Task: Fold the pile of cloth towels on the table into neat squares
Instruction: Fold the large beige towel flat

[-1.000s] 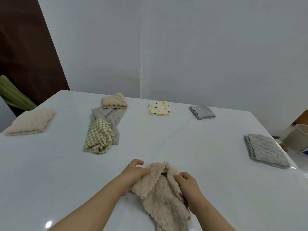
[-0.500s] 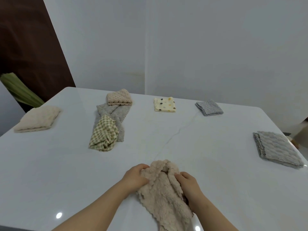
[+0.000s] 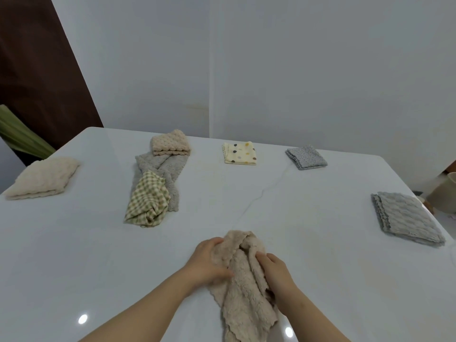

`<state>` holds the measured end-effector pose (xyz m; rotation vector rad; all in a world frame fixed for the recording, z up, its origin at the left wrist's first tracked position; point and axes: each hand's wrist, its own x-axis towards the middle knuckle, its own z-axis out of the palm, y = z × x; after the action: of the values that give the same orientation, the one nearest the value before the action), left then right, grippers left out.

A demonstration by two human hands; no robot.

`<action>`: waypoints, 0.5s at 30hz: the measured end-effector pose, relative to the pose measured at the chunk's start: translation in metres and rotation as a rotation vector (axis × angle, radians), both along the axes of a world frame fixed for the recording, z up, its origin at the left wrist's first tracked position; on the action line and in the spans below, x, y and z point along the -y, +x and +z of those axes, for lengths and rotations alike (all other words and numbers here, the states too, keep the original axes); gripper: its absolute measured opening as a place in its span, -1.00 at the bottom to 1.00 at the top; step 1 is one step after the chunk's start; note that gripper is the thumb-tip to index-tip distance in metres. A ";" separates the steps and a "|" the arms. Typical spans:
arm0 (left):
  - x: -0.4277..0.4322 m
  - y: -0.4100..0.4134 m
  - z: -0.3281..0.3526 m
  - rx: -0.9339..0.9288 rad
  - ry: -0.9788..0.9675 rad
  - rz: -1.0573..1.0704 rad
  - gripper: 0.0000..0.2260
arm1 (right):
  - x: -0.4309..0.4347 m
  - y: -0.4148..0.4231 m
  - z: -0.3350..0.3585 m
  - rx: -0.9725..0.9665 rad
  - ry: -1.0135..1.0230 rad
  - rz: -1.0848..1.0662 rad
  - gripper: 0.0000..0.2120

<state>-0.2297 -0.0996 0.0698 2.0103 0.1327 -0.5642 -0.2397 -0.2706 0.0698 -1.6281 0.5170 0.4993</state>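
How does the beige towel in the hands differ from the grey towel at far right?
The beige towel is crumpled and unfolded; the grey towel lies folded flat, roughly square. The left hand and right hand grip the beige towel; nothing touches the grey towel. Both are plush with wavy edges.

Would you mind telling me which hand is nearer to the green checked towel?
Left. The left hand grips the beige towel at its left edge, on the side facing the green checked towel; the right hand grips its right edge, farther off.
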 end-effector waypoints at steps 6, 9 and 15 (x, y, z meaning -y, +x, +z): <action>0.011 -0.004 -0.005 0.036 0.079 -0.123 -0.23 | -0.007 -0.005 0.004 0.051 0.130 0.085 -0.81; 0.005 -0.003 -0.005 0.086 0.140 -0.125 -0.37 | -0.004 -0.005 0.004 0.068 0.057 0.102 -0.81; -0.012 0.006 -0.009 0.187 0.314 -0.099 -0.50 | 0.006 0.000 0.006 0.078 -0.065 0.113 -0.73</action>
<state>-0.2237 -0.0874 0.0609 2.3746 0.0072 -0.4336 -0.2401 -0.2769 0.0761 -1.7386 0.3877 0.5050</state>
